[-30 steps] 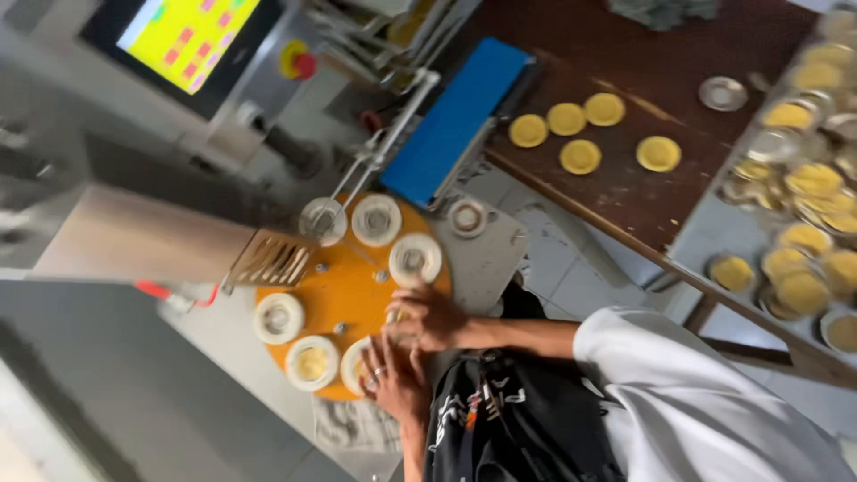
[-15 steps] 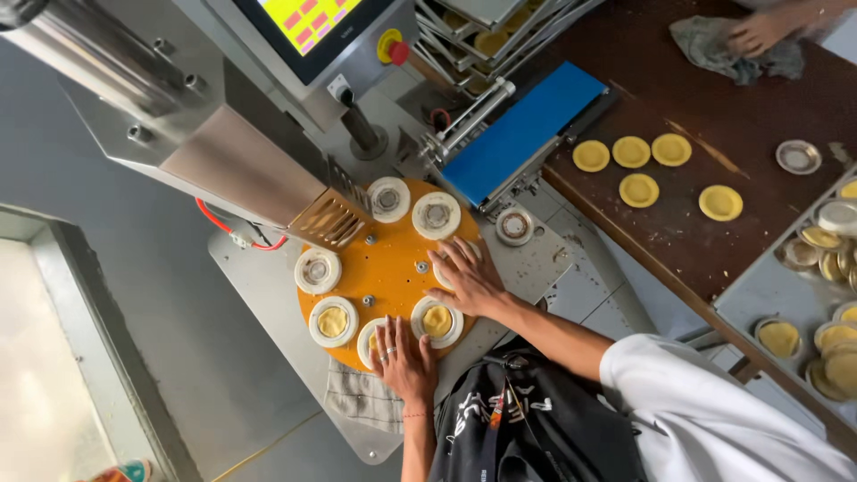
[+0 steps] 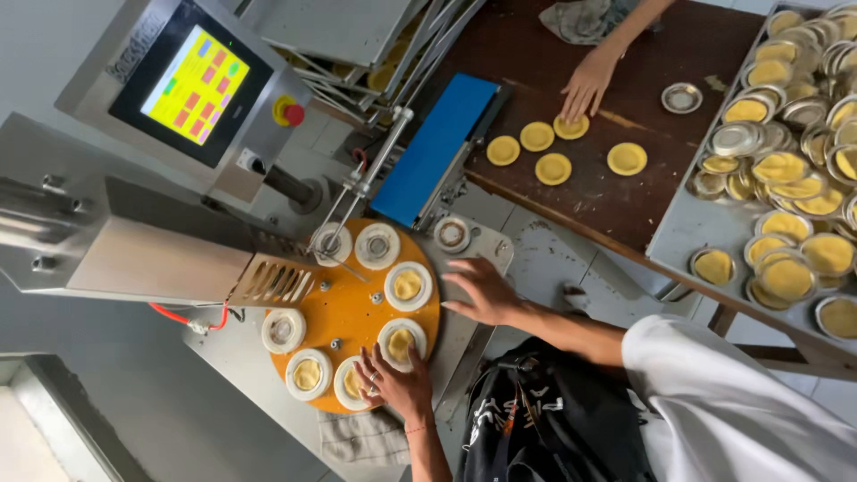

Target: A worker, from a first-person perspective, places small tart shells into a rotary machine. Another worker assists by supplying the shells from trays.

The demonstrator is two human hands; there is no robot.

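The left hand (image 3: 399,386) covers part of a mould (image 3: 354,386) at six o'clock on the orange disc (image 3: 353,308) — what lies under its fingers cannot be told. The press (image 3: 143,254) hides the disc's rim at ten o'clock. The tray (image 3: 687,232) at three o'clock runs off the right edge, its far tins cut short. At twelve o'clock a co-worker's hand (image 3: 585,85) shows only to the forearm — the rest is cut off, as is the cloth (image 3: 585,18) beside it. The screen (image 3: 192,80) has coloured blocks too small to make out.
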